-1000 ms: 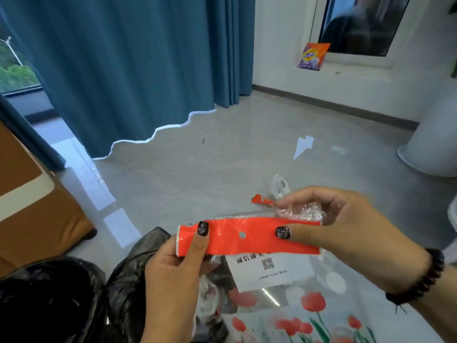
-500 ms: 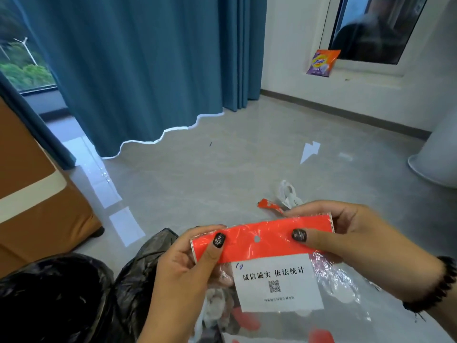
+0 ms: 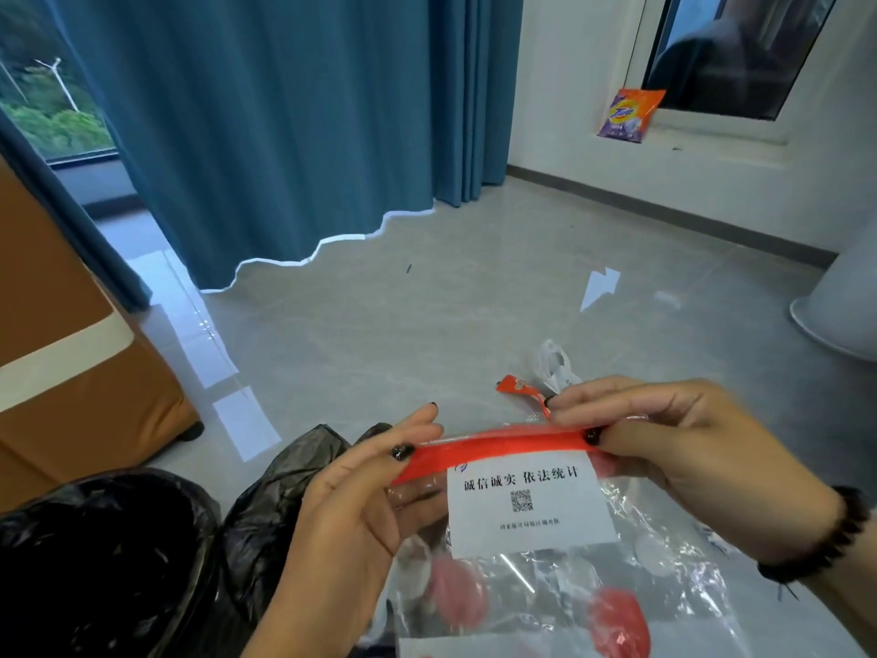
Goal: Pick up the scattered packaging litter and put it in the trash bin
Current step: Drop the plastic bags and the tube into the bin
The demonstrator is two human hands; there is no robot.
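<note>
I hold a clear plastic bag (image 3: 545, 581) with a red top strip, a white printed label and red flower prints. My left hand (image 3: 351, 510) pinches the strip's left end; my right hand (image 3: 674, 448) pinches its right end. The bag hangs in front of me, just right of the trash bin (image 3: 99, 562), which is lined with a black bag at the lower left. On the floor beyond my hands lie a small red wrapper (image 3: 519, 391) and a crumpled white plastic piece (image 3: 553, 368). A white paper scrap (image 3: 600, 287) lies further out.
An orange-brown sofa (image 3: 71, 353) stands at the left. A blue curtain (image 3: 265, 135) hangs behind. A detergent pouch (image 3: 629, 114) leans on the window sill. A white rounded base (image 3: 840, 315) sits at the right edge.
The red strip has tilted so I see it edge-on, and the label faces me more fully. Both hands have kept their grip and sunk a little in view.
</note>
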